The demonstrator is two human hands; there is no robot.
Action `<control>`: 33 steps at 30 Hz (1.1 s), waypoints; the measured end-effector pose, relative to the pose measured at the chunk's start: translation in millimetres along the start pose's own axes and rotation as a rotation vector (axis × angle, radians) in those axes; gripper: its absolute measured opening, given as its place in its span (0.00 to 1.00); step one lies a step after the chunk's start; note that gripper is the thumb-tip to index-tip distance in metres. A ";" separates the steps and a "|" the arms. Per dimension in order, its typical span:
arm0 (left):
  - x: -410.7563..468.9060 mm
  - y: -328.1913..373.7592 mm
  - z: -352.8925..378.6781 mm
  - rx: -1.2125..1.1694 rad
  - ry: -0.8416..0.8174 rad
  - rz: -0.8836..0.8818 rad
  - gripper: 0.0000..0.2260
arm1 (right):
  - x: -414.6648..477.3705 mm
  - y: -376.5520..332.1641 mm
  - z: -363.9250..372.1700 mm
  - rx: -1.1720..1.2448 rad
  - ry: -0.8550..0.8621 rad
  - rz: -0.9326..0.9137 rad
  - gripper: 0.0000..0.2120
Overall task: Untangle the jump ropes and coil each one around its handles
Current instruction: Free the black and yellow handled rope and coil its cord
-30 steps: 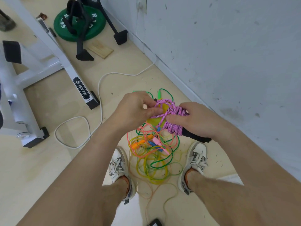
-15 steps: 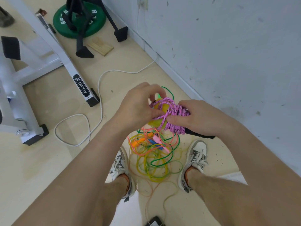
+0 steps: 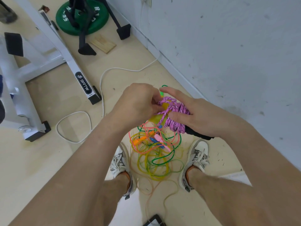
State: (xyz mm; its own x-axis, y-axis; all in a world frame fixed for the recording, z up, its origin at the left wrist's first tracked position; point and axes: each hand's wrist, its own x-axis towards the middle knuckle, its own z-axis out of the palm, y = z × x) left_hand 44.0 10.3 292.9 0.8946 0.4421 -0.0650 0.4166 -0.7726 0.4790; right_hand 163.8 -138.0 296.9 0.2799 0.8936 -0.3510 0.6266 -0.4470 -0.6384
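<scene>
A pink braided jump rope (image 3: 176, 115) is wound in a thick coil around black handles (image 3: 197, 134). My right hand (image 3: 200, 117) grips this bundle from the right, thumb across the coil, index finger sticking out straight. My left hand (image 3: 138, 103) pinches the rope's loose end at the coil's left side. On the floor between my shoes lies a tangle of thin green, yellow and pink ropes (image 3: 154, 150) with small orange, blue and pink handles (image 3: 154, 139).
A white power cable (image 3: 101, 88) loops over the floor to a wall socket. A white machine frame (image 3: 68, 62) stands left, with a green weight plate (image 3: 81, 17) and a wooden block (image 3: 103, 44) behind. The wall (image 3: 228, 54) runs along the right. A dark device (image 3: 154, 221) lies near my feet.
My left hand has shifted up and round the coil's left end with the loose rope. My right index finger has lifted off the bundle and now points out straight.
</scene>
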 end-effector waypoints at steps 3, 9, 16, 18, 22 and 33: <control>1.0 0.1 9.2 -0.186 0.060 -0.137 0.06 | 2.9 10.6 1.9 0.025 0.005 -0.021 0.25; 1.0 -17.7 -3.1 -1.061 0.158 -0.451 0.10 | 0.3 16.8 -3.2 0.537 0.009 0.009 0.18; -4.2 -0.5 23.2 -1.497 0.092 -0.570 0.10 | 2.0 10.8 0.0 1.001 0.011 0.155 0.15; -3.8 4.4 29.1 -1.611 0.172 -0.565 0.10 | 4.3 11.0 3.6 1.095 0.015 0.177 0.15; -5.1 8.6 35.4 -1.595 0.231 -0.512 0.16 | 8.3 9.5 11.0 1.250 -0.045 0.204 0.15; -5.7 7.1 26.1 -1.270 0.124 -0.367 0.16 | 20.0 3.7 28.6 1.378 0.003 0.188 0.23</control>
State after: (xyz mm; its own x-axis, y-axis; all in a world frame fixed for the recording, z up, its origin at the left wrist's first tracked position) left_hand 46.0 -9.6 273.9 0.7146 0.6229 -0.3185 0.1295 0.3295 0.9352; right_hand 151.0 -123.0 267.9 0.2813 0.8156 -0.5057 -0.6336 -0.2379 -0.7362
